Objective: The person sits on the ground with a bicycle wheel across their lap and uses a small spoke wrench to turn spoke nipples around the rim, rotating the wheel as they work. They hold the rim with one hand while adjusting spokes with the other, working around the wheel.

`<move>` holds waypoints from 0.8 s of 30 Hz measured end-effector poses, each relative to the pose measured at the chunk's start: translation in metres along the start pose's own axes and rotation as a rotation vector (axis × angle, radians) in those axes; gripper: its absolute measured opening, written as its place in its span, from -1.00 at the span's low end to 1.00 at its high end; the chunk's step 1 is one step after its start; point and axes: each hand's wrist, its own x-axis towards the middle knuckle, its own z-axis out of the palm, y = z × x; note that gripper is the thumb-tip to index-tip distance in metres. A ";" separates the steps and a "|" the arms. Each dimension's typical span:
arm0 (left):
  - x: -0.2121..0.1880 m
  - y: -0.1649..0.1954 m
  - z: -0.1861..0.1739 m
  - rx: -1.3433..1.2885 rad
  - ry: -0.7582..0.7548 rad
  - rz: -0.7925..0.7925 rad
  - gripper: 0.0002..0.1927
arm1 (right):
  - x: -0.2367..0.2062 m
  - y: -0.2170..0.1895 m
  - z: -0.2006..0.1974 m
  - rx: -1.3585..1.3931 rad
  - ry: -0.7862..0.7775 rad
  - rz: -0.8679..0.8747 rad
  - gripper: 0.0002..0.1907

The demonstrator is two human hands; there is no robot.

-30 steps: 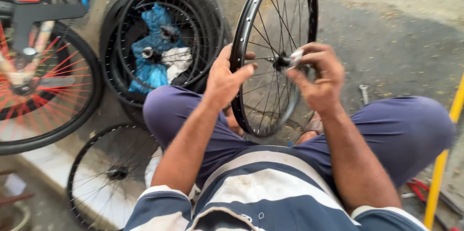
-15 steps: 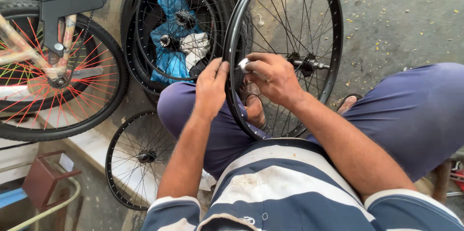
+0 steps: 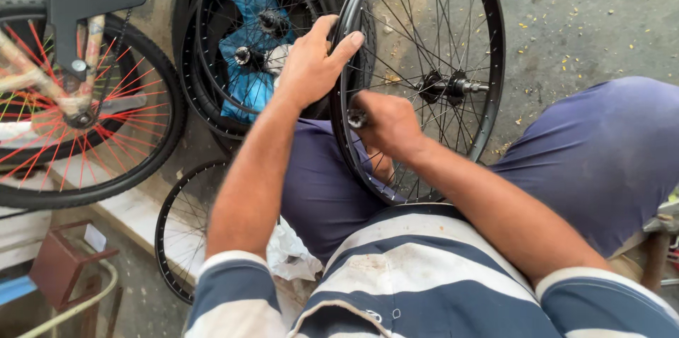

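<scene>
Left hand gripping black wheel rim, right hand clenching small tool, stacked wheels behind

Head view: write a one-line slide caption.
Left hand steadies a black spoked wheel between the knees; right hand grips a small tool at its rim.

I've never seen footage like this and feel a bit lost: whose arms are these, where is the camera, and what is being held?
The camera sits on the person's head and looks down, so the arms are their own. They sit with a black bicycle wheel upright between their knees. The left hand grips its rim at the top. The right hand is closed around a small metal tool at the rim; what kind is too small to tell. On the ground lie more black wheels with a blue bag inside, and a bicycle wheel with red spokes stands to the left.
</scene>
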 end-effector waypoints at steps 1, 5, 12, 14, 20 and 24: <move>0.001 0.000 0.003 -0.031 0.028 0.013 -0.44 | 0.001 0.000 0.001 0.014 0.013 -0.034 -0.68; 0.005 -0.009 0.003 0.054 0.111 0.027 -0.51 | 0.005 0.011 -0.011 0.382 -0.078 -0.128 -0.64; 0.010 -0.019 0.010 0.080 0.104 0.013 -0.49 | 0.012 0.012 0.006 0.143 -0.182 0.231 -0.69; 0.010 -0.020 0.011 0.085 0.117 0.040 -0.47 | 0.011 0.013 0.010 0.054 -0.132 0.094 -0.60; 0.015 -0.022 0.011 0.034 0.082 -0.050 -0.41 | 0.011 0.025 -0.006 0.576 -0.158 -0.049 -0.74; 0.018 -0.020 0.014 0.072 0.111 0.027 -0.41 | 0.022 0.014 -0.008 0.087 -0.151 0.160 -0.63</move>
